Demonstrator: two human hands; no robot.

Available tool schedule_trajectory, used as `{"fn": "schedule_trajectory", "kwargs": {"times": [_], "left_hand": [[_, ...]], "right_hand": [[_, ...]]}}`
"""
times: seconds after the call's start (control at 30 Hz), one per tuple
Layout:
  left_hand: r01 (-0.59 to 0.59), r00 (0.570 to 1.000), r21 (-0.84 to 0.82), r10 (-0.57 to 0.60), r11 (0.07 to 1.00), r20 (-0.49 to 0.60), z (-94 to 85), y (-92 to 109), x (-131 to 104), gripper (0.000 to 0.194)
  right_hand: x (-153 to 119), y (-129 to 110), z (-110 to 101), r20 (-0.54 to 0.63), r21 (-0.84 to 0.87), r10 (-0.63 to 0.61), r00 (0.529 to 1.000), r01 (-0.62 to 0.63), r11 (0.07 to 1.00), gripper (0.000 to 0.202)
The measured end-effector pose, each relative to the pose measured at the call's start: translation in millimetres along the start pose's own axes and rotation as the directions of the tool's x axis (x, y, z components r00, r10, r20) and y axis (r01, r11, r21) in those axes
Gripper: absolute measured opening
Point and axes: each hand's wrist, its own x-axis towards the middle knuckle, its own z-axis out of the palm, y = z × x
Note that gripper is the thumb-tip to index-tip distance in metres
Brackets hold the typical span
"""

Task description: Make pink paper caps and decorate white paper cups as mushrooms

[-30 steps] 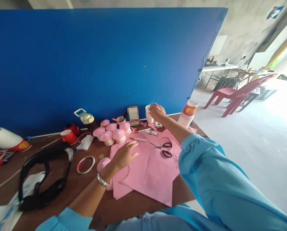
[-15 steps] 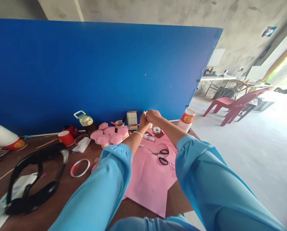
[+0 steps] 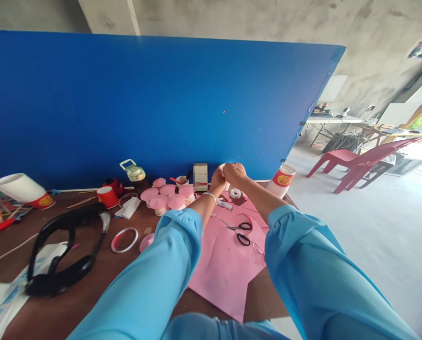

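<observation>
My left hand and my right hand meet at the back of the table, in front of the blue panel. Both are closed around a small white object, mostly hidden by the fingers, whose kind I cannot make out. Just below them lies a white tape roll. Nearer to me, scissors with black handles rest partly spread on pink paper. A glue stick lies by my left wrist. To the left stand several small cups with pink round tops.
A phone leans against the blue panel. Stacked paper cups stand at the right edge. Leftward are a bottle, a red cup, a ring of tape, a black headband-like device and a tipped cup stack.
The camera view has turned slightly left, so everything sits further right in the picture. Both hands remain together around the white object, with the fingers shifted a little.
</observation>
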Motion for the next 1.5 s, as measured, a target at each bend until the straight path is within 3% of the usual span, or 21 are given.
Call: {"fn": "schedule_trajectory", "kwargs": {"times": [0.1,0.2,0.23,0.3,0.37,0.43,0.53,0.63,0.67,0.73,0.8,0.87,0.9,0.97,1.03,1.1,1.17,1.27,1.37,1.43,1.5], "left_hand": [[0.086,0.996,-0.013,-0.087,0.996,-0.031,-2.5,2.3,-3.2,0.039],[0.126,0.99,-0.043,-0.128,0.991,-0.052,-5.1,10.7,-4.2,0.057],[0.126,0.99,-0.052,-0.129,0.991,-0.056,-6.5,14.3,-4.3,0.064],[0.108,0.992,-0.071,-0.112,0.992,-0.054,-11.0,19.8,-5.7,0.077],[0.082,0.996,-0.087,-0.085,0.993,-0.033,-19.3,19.8,-11.0,0.078],[0.042,0.999,-0.109,-0.043,0.993,-0.012,-33.5,13.1,-23.9,0.078],[-0.254,0.959,-0.234,0.275,0.938,0.061,-69.4,-1.5,-62.5,0.083],[-0.412,0.85,-0.271,0.474,0.87,0.228,-114.3,-7.5,-117.1,0.092],[-0.455,0.818,-0.257,0.514,0.853,0.257,-127.4,-7.7,-135.5,0.094],[-0.503,0.791,-0.184,0.535,0.845,0.295,-147.1,-8.6,-168.4,0.079],[-0.502,0.805,-0.097,0.505,0.86,0.31,-157.8,-14.4,-194.3,0.063],[-0.427,0.866,-0.047,0.423,0.903,0.266,-162.5,-26.6,-213.8,0.061],[-0.356,0.911,-0.035,0.356,0.934,0.208,-163.5,-34.4,-221.8,0.065],[-0.178,0.978,-0.08,0.186,0.981,0.099,-164.2,-50.6,-235.3,0.068],[-0.026,0.997,-0.169,0.039,0.985,0.071,-163.6,-64.4,-245.5,0.065],[0.084,0.995,-0.259,-0.065,0.962,0.081,-161.9,-74.0,-251.9,0.06],[0.172,0.984,-0.332,-0.145,0.928,0.105,-158.9,-80.6,-254.8,0.058],[0.249,0.966,-0.348,-0.207,0.904,0.154,-152.4,-89.1,-255.3,0.059],[0.227,0.972,-0.285,-0.2,0.931,0.124,-145.7,-98.4,-255.9,0.058],[0.202,0.979,-0.246,-0.185,0.948,0.088,-142.7,-103.9,-257.7,0.055],[0.191,0.981,-0.23,-0.177,0.954,0.082,-141.3,-107.3,-260.0,0.052]], "right_hand": [[-8.2,2.4,-23.5,-0.148,0.029,0.034,0.988,-0.03,0.999,0.02],[-24.8,9.4,-50.0,-0.319,0.08,0.101,0.942,-0.079,0.994,0.037],[-32.5,12.5,-55.4,-0.385,0.124,0.138,0.912,-0.097,0.988,0.041],[-50.2,18.8,-57.1,-0.591,0.42,0.233,0.772,0.048,0.906,0.035],[-70.0,22.9,-47.2,-0.624,0.675,0.338,0.704,0.267,0.688,0.027],[-90.8,22.3,-29.6,-0.511,0.855,0.422,0.749,0.392,0.34,0.025],[-120.9,8.1,0.0,-0.259,0.936,0.399,0.88,0.331,-0.122,0.032],[-145.3,-21.6,24.7,-0.057,0.923,0.256,0.965,0.149,-0.355,0.041],[-151.5,-33.5,31.6,-0.013,0.913,0.203,0.979,0.094,-0.398,0.041],[-161.0,-57.2,43.6,0.064,0.896,0.08,0.995,-0.022,-0.444,0.039],[-168.6,-77.7,54.2,0.104,0.894,-0.013,0.994,-0.099,-0.436,0.038],[-177.5,-92.8,65.5,0.093,0.938,-0.035,0.995,-0.1,-0.332,0.038],[-183.6,-98.4,72.1,0.068,0.972,-0.029,0.997,-0.072,-0.224,0.038],[-199.1,-106.5,87.8,-0.027,0.994,-0.039,0.999,0.031,0.106,0.037],[-216.3,-112.1,105.6,-0.124,0.885,-0.193,0.973,0.197,0.423,0.041],[-229.2,-116.7,122.1,-0.16,0.714,-0.345,0.925,0.35,0.606,0.057],[-232.7,-121.0,133.3,-0.127,0.586,-0.393,0.911,0.389,0.711,0.072],[-220.6,-126.5,137.8,-0.12,0.496,-0.422,0.898,0.423,0.759,0.079],[-202.9,-127.5,133.5,-0.138,0.49,-0.432,0.891,0.441,0.752,0.078],[-196.9,-123.7,129.4,-0.176,0.546,-0.493,0.852,0.501,0.671,0.062],[-197.8,-116.3,124.7,-0.241,0.637,-0.59,0.771,0.584,0.503,0.036]]}}
